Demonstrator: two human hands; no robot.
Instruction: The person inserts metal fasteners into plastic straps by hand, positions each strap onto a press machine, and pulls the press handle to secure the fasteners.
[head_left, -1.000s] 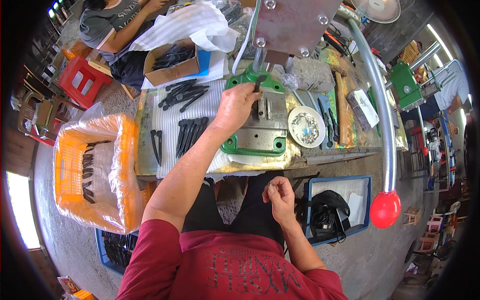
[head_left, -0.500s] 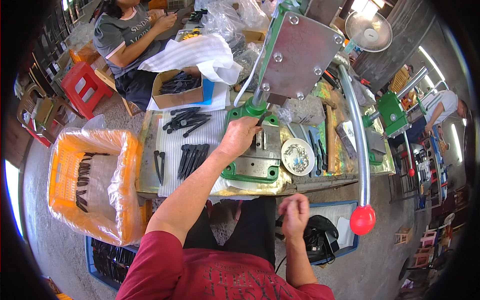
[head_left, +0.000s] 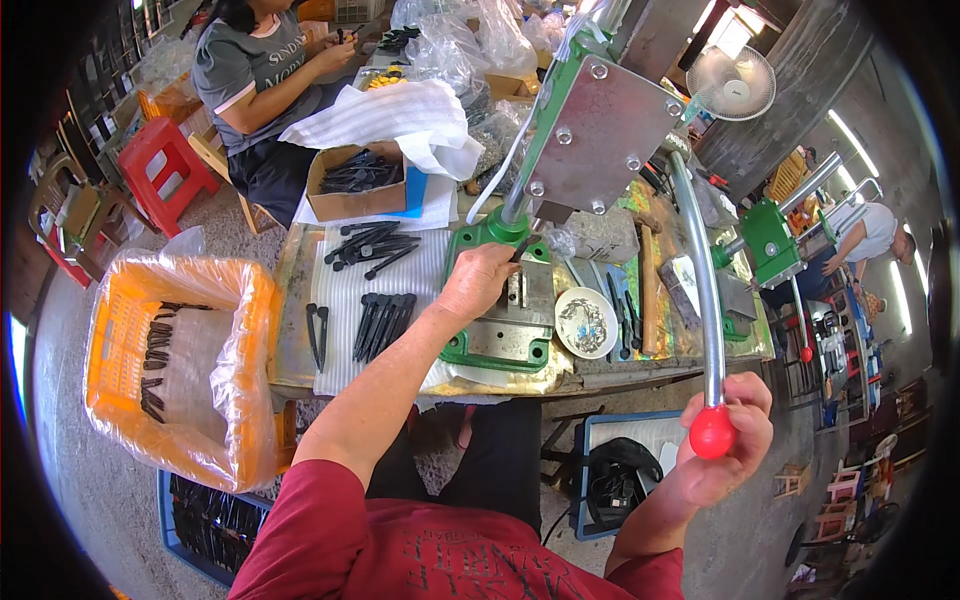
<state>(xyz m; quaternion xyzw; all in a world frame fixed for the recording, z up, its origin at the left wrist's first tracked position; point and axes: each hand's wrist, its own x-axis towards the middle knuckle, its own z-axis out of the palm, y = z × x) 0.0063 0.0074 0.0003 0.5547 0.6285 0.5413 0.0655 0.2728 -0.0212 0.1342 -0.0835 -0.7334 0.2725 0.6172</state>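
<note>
While black parts point(head_left: 372, 247) lie left on the tabletop point(head_left: 293, 300), the left hand point(head_left: 474, 283) has fingers pinching one black piece point(head_left: 526, 244) at the press base point(head_left: 510, 335); near right, the right hand point(head_left: 748, 430) grasps the red knob point(head_left: 712, 434). Step, judged: positioning for pressing; next move calls for steady alignment.

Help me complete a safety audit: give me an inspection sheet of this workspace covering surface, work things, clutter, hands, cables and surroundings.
Surface: worktable, partly covered by a white foam sheet.
Work things: green press; black parts in a row, others in a loose pile; white bowl of small pieces.
Clutter: wooden-handled tool and grey block near the bowl.
Left hand: pinches a dark part at the press.
Right hand: closed around the lever's red knob.
Cables: white cord beside the press; ends unclear.
Surroundings: seated co-worker, red stool, plastic-lined orange basket, fan.
</note>
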